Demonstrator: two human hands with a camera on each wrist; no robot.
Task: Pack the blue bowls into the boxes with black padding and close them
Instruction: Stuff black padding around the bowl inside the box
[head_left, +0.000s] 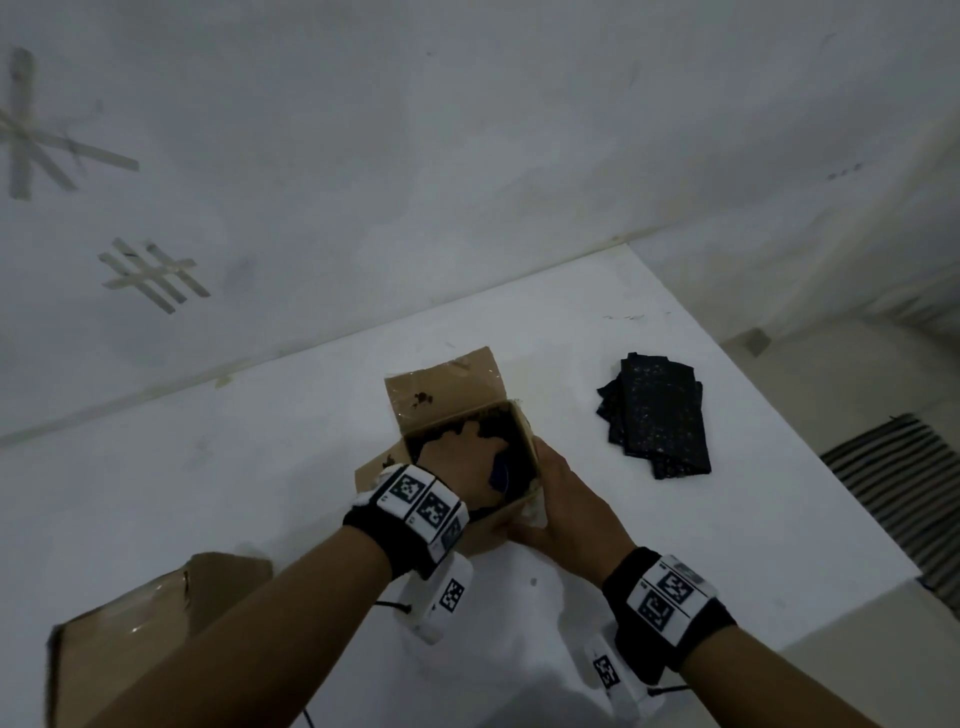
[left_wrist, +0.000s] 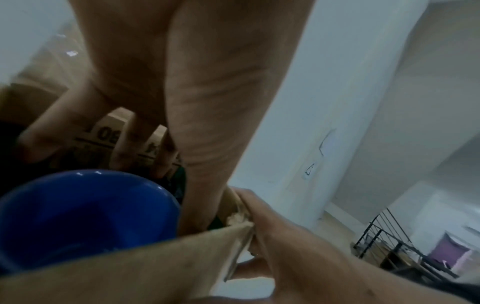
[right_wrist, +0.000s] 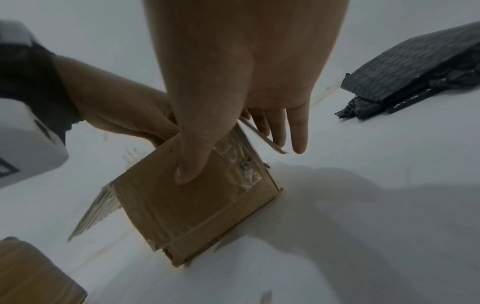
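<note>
A small open cardboard box (head_left: 480, 525) stands mid-table, its far flap raised. Inside sits a blue bowl (left_wrist: 85, 218), seen as a sliver (head_left: 500, 475) in the head view, with black padding around it. My left hand (head_left: 465, 447) reaches into the box, fingers (left_wrist: 33, 135) spread and straight against the far inner wall beyond the bowl. My right hand (head_left: 550, 493) grips the box's near right corner: the thumb (right_wrist: 192, 168) presses the near wall, the fingers (right_wrist: 298, 135) lie on the right side.
A stack of black padding sheets (head_left: 657, 415) lies to the right of the box, near the table's right edge (head_left: 831, 467). A second, larger cardboard box (head_left: 140, 629) stands at the near left. A white wall runs behind the table.
</note>
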